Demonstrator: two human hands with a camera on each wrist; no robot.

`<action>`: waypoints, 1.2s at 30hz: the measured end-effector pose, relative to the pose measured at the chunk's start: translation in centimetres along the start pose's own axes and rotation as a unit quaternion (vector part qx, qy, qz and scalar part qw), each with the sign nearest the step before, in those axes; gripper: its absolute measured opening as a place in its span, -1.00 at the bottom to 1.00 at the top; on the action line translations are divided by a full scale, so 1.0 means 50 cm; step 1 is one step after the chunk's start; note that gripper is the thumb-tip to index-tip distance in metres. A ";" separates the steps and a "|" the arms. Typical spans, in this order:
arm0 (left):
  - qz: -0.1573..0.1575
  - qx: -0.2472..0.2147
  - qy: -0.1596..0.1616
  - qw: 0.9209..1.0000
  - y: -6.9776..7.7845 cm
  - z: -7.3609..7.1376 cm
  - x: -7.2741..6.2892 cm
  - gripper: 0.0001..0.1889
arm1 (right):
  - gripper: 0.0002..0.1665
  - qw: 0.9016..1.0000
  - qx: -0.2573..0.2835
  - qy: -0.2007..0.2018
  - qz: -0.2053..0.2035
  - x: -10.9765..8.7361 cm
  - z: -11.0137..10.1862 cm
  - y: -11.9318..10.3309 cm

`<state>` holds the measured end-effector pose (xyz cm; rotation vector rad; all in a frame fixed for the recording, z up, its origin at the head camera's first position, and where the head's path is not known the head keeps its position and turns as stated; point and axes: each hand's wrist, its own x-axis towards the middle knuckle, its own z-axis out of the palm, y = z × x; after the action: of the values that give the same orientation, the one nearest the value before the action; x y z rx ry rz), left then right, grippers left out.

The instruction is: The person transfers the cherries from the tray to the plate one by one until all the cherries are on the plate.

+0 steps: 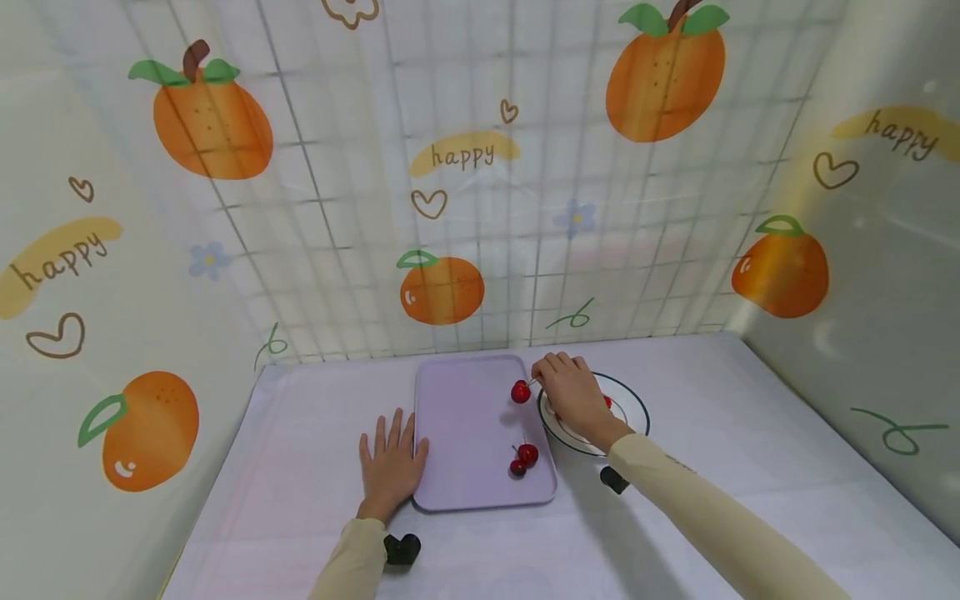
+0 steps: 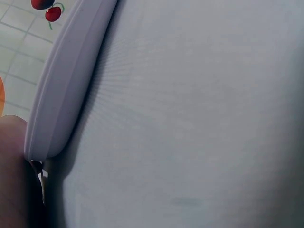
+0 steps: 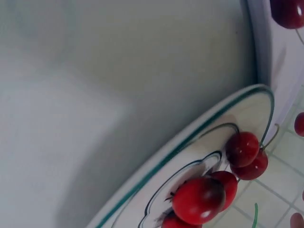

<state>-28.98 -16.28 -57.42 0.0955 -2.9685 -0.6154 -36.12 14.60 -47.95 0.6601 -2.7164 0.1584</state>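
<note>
My right hand (image 1: 573, 396) pinches a red cherry (image 1: 521, 392) by its stem, and the fruit hangs over the right edge of a lilac tray (image 1: 465, 433). Fingers spread, my left hand (image 1: 392, 467) rests flat on the table against the tray's left edge, the thumb touching the rim. Two more red fruits, a larger one (image 1: 528, 454) and a smaller one (image 1: 517, 468), lie in the tray's lower right part. Beneath my right hand is a white plate (image 1: 639, 408) with a dark green rim. In the right wrist view it bears several red fruits, including cherries (image 3: 243, 148) and a tomato-like fruit (image 3: 198, 200).
A pale cloth (image 1: 300, 467) covers the table. Behind it stands a white grid wall behind a sheet (image 1: 360, 208) printed with oranges and "happy". Black heart-shaped pieces (image 1: 402, 549) show beside both wrists.
</note>
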 end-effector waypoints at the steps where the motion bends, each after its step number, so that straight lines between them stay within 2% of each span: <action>1: 0.000 0.000 0.000 1.000 0.000 0.000 0.000 -0.32 | -0.81 1.000 -0.002 -0.003 0.004 0.000 -0.002 0.001; 11: 0.000 -0.002 0.004 1.000 -0.001 -0.001 0.002 -0.33 | -0.49 0.999 -0.023 -0.012 0.032 -0.010 -0.002 0.032; 18: 0.001 -0.008 0.004 1.000 0.005 -0.009 -0.004 -0.34 | -0.53 0.998 -0.039 -0.001 0.046 -0.021 -0.002 0.046; 26: 0.000 -0.013 0.008 1.000 0.009 -0.014 -0.009 -0.35 | -0.77 0.996 -0.060 0.030 0.052 -0.035 0.014 0.070; 36: 0.006 -0.022 0.016 1.000 0.009 -0.015 -0.010 -0.35 | -0.66 0.995 -0.063 0.020 0.072 -0.045 0.021 0.096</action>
<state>-28.41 -16.13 -56.61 0.0818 -2.9205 -0.6694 -36.78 19.64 -49.86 0.4204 -2.7084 0.0343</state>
